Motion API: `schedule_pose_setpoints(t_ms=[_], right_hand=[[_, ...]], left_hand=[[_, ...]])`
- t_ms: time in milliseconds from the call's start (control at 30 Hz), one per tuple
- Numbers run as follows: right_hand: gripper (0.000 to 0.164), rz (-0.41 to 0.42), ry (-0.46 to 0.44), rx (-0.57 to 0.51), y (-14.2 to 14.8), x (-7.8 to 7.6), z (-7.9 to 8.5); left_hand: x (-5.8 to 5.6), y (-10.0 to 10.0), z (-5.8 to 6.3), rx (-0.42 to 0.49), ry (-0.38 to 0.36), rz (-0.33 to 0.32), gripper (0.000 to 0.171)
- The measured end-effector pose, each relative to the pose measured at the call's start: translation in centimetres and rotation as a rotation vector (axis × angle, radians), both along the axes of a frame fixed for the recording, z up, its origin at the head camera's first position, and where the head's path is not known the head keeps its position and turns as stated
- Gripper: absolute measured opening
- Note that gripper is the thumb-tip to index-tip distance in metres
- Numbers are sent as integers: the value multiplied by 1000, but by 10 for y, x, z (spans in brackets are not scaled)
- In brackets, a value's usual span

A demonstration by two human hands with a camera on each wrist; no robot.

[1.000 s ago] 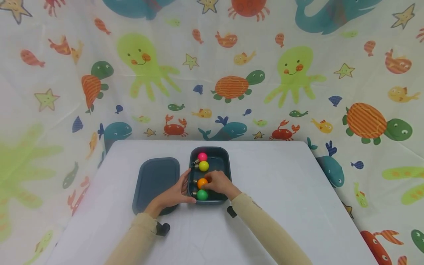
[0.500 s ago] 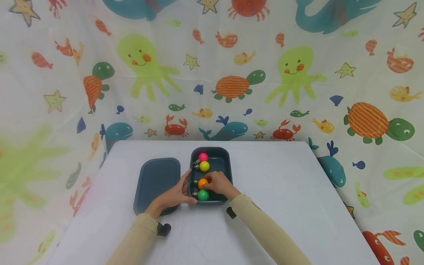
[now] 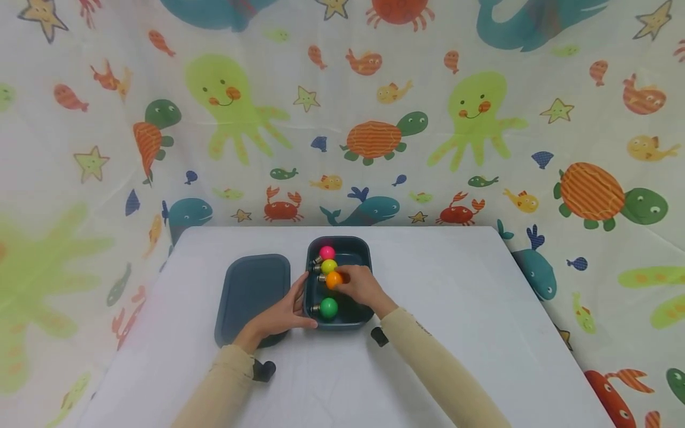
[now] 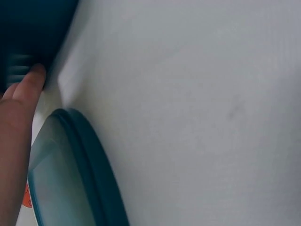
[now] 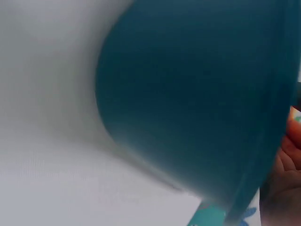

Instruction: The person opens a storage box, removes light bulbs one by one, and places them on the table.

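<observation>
In the head view, several coloured bulbs with screw bases lie in a dark blue rectangular container [image 3: 350,324]. My right hand [image 3: 361,285] reaches into it and pinches an orange light bulb [image 3: 334,280] by its round end, right at the yellow bulb [image 3: 329,267]. Behind the yellow one is a pink bulb [image 3: 327,253]; a green bulb [image 3: 329,308] lies apart near the front. My left hand [image 3: 283,314] rests against the container's left side, thumb at the front corner, fingers extended along the wall. From the right wrist, the container's wall [image 5: 188,94] hides most of the right hand [image 5: 284,183].
A flat dark blue lid [image 3: 254,291] lies left of the container, partly beneath my left forearm and hand. Both stand on a white-covered table [image 3: 439,285]. A curtain printed with sea animals [image 3: 374,142] hangs behind the table's far edge.
My right hand has moved away from me inside the container, carrying the orange bulb from near the green bulb up to the yellow one. My left hand stays at the container's side.
</observation>
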State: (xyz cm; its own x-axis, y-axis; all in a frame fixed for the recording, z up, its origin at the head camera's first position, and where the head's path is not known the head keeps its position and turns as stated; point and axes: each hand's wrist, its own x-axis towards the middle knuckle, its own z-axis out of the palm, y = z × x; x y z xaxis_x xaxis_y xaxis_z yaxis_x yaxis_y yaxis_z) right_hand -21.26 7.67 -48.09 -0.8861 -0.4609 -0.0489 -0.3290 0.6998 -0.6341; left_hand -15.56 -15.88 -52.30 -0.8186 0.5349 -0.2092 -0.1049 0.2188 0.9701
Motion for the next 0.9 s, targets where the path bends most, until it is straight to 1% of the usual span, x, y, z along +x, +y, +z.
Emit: schedule_pose_setpoints(t_ms=[100,367,567,633,900], right_hand=[[42,-21,3,-26,6,-5,1],[44,-101,-103,-109,21,-9,4],[49,-132,-177,-243,33,-12,5],[50,-155,-202,-289,37,-14,6],[48,-234,-283,-478,58,-21,10]], left_hand=[[0,0,0,-3,-3,0,112],[-1,-1,-1,-6,14,-8,112],[-1,0,-1,0,12,0,112],[0,0,-1,-5,16,2,113],[-1,1,-2,-27,14,9,112]])
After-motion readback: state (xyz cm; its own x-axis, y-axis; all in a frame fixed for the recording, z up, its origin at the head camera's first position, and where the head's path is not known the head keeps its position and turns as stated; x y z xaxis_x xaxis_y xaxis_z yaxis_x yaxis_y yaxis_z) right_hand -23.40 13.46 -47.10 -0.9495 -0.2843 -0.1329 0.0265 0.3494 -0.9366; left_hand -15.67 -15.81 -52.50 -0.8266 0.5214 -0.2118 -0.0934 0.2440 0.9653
